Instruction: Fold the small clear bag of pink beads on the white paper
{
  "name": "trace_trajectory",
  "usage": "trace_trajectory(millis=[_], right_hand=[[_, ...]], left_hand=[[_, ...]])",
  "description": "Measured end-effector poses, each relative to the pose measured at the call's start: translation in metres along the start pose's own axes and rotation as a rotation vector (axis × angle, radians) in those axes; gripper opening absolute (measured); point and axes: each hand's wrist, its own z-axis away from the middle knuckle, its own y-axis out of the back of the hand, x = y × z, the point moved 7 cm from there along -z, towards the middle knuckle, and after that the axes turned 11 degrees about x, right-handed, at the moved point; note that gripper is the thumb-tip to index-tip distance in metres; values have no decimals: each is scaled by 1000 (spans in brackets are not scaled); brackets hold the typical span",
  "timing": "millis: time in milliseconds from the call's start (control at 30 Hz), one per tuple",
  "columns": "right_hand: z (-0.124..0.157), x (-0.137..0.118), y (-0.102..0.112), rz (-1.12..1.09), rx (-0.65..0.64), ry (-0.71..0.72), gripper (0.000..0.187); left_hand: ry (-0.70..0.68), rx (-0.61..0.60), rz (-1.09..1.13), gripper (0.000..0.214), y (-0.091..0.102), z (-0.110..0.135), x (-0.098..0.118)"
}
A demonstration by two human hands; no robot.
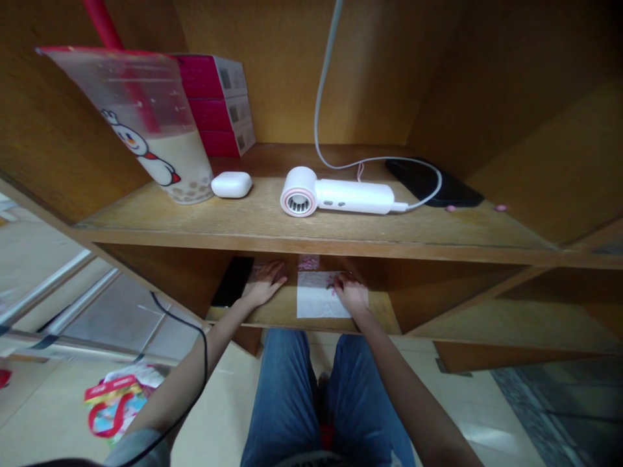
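My left hand rests flat on the lower wooden shelf, fingers spread, on or just behind a pink patterned scrap. A black phone lies beside it, to the left. My right hand sits with curled fingertips on the edge of a white paper sheet. Small pink marks show under those fingers, too small to name. Behind the sheet lies a small pink patterned piece.
The upper shelf holds a tilted bubble tea cup, stacked pink boxes, a white earbud case, a white hair dryer with its cable, and a black tablet. A colourful bag lies on the floor.
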Motion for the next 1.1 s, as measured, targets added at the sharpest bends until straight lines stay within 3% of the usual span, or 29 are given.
trace_trajectory(millis=[133, 333, 467, 700, 833, 933, 1100], right_hand=[[0, 0, 1, -13, 16, -6, 32], [0, 4, 3, -55, 43, -21, 36], [1, 5, 4, -74, 35, -35, 38], [0, 11, 3, -96, 34, -96, 41], [0, 16, 2, -161, 54, -126, 45], [-1, 24, -1, -273, 87, -191, 48], [-3, 48, -8, -643, 224, -369, 59]], left_hand=[[-23, -1, -103, 58, -1, -5, 2], [-98, -201, -159, 75, -25, -1, 5], [-107, -240, -130, 75, -33, -1, 2], [11, -137, -57, 58, -25, -10, -2], [-73, -95, -67, 68, -6, -14, 21], [-57, 11, -90, 57, 9, -23, 40], [-118, 50, -141, 34, 5, -45, 67]])
